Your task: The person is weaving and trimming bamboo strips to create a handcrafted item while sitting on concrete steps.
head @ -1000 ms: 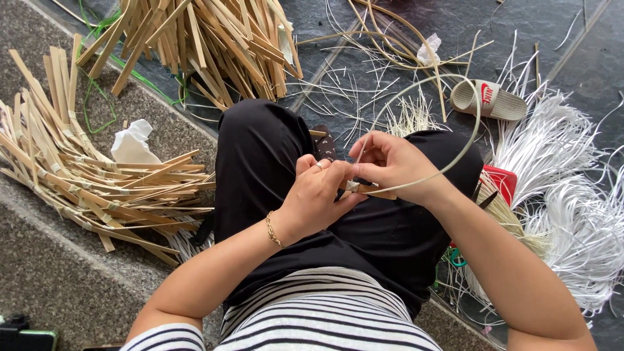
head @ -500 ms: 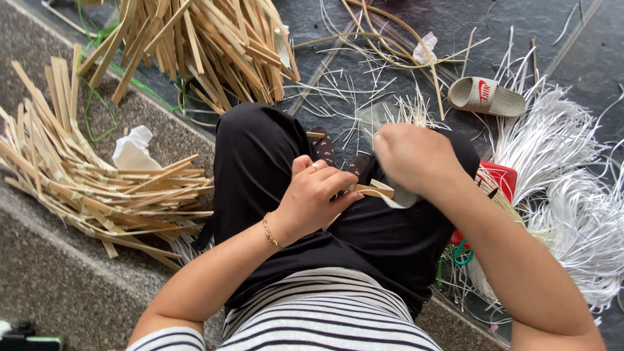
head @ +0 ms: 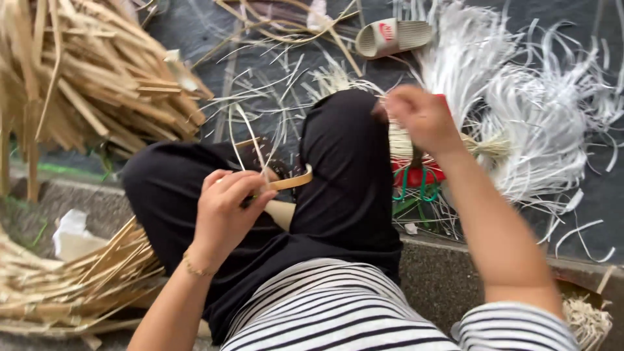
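My left hand (head: 227,205) is closed on a curved tan bamboo strip (head: 291,181) over my lap, with thin pale strands rising from the grip. My right hand (head: 421,118) reaches out past my right knee toward a bundle of pale thin strips (head: 474,146) lying on the ground. It is blurred, so whether it grips anything is unclear. I sit in black trousers (head: 344,169) and a striped shirt.
Piles of split bamboo slats lie at the upper left (head: 84,78) and lower left (head: 58,286). White shavings (head: 546,123) spread at the right. A slipper (head: 393,37) lies at the top, a red object (head: 416,175) by my knee, crumpled paper (head: 71,231) at left.
My right hand left the left hand and swung out right toward the bundle of strips. The view shifted right. My left hand stays closed on the strip.
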